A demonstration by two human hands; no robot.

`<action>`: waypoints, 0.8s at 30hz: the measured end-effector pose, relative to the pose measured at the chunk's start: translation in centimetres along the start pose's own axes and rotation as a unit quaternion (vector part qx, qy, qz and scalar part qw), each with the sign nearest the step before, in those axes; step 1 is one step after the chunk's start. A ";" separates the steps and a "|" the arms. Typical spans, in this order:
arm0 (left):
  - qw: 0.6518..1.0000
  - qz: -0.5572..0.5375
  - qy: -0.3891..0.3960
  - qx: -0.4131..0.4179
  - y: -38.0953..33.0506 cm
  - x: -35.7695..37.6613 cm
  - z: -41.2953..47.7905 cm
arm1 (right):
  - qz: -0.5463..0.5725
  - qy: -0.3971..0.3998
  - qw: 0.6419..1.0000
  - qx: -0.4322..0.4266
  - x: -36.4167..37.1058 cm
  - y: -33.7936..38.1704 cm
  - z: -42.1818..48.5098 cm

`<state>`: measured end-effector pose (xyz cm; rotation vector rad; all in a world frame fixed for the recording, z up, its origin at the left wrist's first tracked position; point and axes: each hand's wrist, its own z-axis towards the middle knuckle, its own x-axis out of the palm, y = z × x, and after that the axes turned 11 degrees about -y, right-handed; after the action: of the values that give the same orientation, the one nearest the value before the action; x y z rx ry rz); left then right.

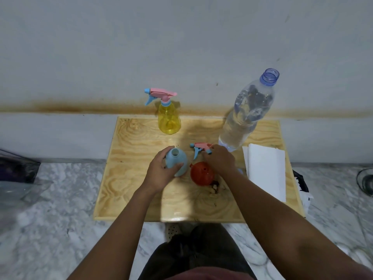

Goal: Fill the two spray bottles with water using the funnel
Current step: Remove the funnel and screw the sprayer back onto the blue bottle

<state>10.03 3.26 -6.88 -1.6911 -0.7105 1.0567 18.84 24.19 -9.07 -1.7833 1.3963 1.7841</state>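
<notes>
Wooden board [141,178]: pale yellow, marked with swirling brown grain.
Spray bottle [169,120] at the board's far edge: clear yellow body, pink head with light blue nozzle and trigger.
Open bottle [179,160] at the board's middle: pale blue.
Loose spray head [199,148] just right of it: pink and light blue.
Funnel [201,173] near the board's middle: orange-red.
Water bottle [246,112] at the board's far right: colourless, blue-tinted neck.
Paper [266,168] on the board's right side: white.
Wall [181,47] behind the board: grey-white, crossed by a rust-brown stain.
Floor [60,199] around the board: white marble, grey-veined.
</notes>
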 end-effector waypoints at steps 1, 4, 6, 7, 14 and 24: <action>1.000 -0.003 -0.002 -0.001 0.0 0.1 -0.1 | 0.005 0.005 1.000 0.003 0.3 0.0 0.3; 1.000 0.007 -0.011 0.000 0.3 0.5 -0.4 | 0.020 0.022 0.999 0.014 0.7 -0.2 1.0; 1.000 0.006 -0.011 -0.012 0.7 0.8 -0.8 | 0.022 0.023 0.999 0.007 0.5 0.0 1.0; 1.000 0.000 -0.013 -0.023 0.9 1.1 -0.9 | 0.031 0.017 0.999 0.002 0.3 0.2 1.0; 0.998 0.015 -0.062 -0.024 0.0 1.8 -0.8 | 0.184 -0.038 0.981 -0.056 -4.2 1.8 -0.9; 0.997 -0.009 -0.066 0.042 -4.5 0.4 -0.8 | 0.412 -0.162 0.878 -0.184 -15.3 10.0 -5.3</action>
<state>10.99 4.78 -2.67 -1.5512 -0.7540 1.1765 17.98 21.82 9.78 -0.9400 1.9185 2.7636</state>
